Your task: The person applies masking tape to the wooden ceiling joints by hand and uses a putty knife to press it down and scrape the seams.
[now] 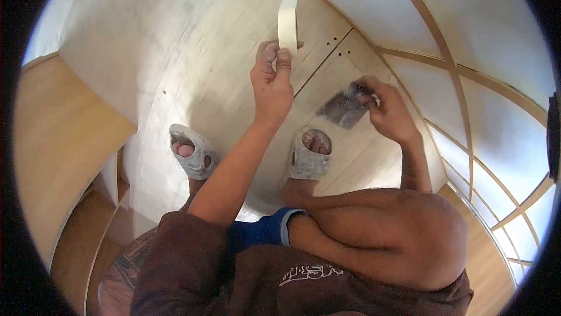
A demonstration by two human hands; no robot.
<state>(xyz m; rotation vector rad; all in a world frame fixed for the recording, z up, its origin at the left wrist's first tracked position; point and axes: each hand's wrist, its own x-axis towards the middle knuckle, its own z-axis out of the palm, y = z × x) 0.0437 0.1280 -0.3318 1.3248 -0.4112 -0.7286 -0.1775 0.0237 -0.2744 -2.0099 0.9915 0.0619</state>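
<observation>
My left hand [273, 79] is closed around a roll of masking tape [287, 29], thumb toward me. A cream strip of the tape stands up from the roll's top end. Lower and to the right, my right hand [387, 105] grips a putty knife [345, 109]. Its wide, dark, stained blade points left, just above the pale wooden floor [228, 53]. Motion blurs the fingers and the knife a little, and its handle is mostly hidden in the hand.
My feet, in dusty grey slippers [310, 161], are planted on the floor. A dark seam [324, 61] with screw holes crosses the boards. White panels in a wooden lattice [450, 64] rise close on the right. A wooden cabinet [70, 117] stands at the left.
</observation>
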